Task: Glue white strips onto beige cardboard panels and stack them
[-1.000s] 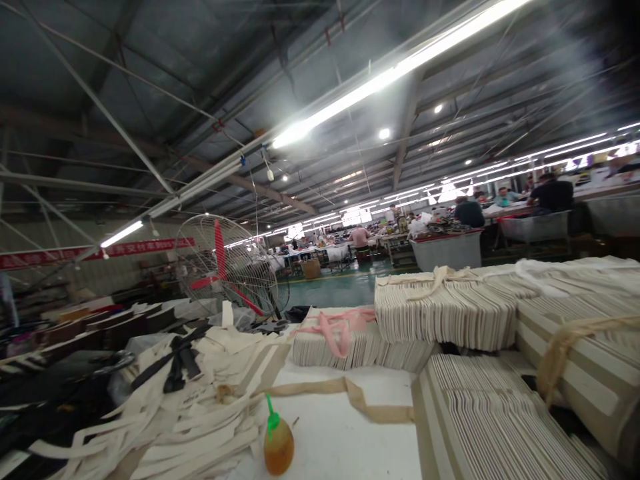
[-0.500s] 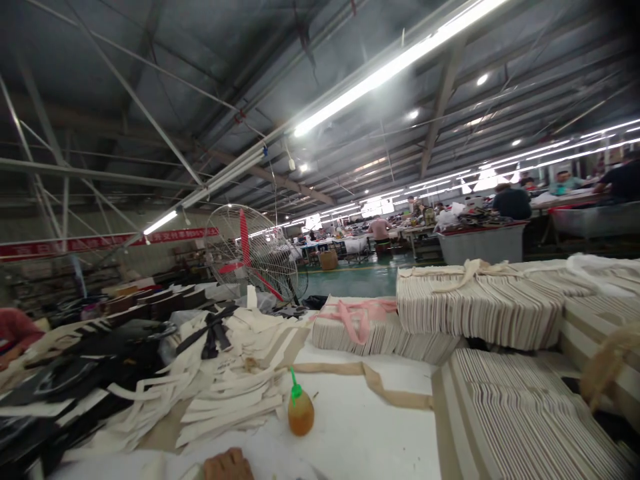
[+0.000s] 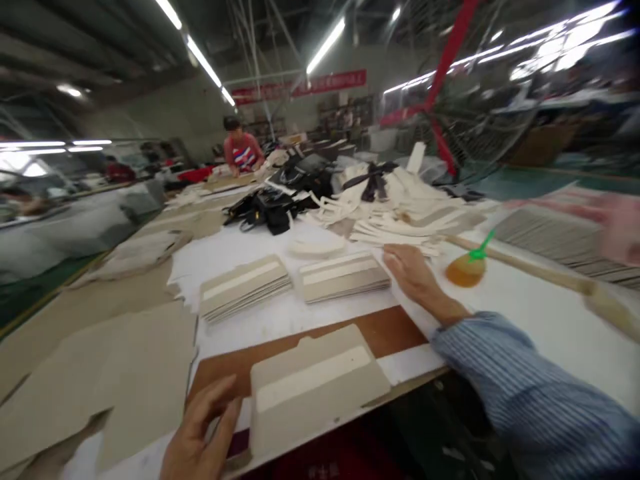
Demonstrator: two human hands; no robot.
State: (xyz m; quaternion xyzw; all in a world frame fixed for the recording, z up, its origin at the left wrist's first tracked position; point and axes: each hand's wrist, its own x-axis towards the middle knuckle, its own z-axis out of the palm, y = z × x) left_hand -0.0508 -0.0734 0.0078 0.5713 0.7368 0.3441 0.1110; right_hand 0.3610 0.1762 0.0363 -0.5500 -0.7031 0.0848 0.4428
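At the front edge of the table lies a beige panel [image 3: 315, 393] with a pale strip across it, partly over a brown board [image 3: 395, 330]. My left hand [image 3: 203, 423] rests beside the panel's left end, thumb and fingers apart, holding nothing I can see. My right hand [image 3: 415, 277], in a blue striped sleeve, lies palm down on the white surface, fingers stretched out, close to the right end of a stack of similar panels [image 3: 345, 277]. A second stack [image 3: 245, 287] sits to its left.
An orange squeeze bottle [image 3: 466, 270] with a green nozzle stands right of my right hand. Behind lie pale strips [image 3: 400, 200] and black pieces [image 3: 275, 207]. Beige sheets [image 3: 135, 373] cover the left side. A caged fan [image 3: 480, 140] and a person [image 3: 243, 150] are farther back.
The view has swung left and down. Both my hands, the beige panel and the two stacks are now in sight; before, only part of one hand showed at the bottom.
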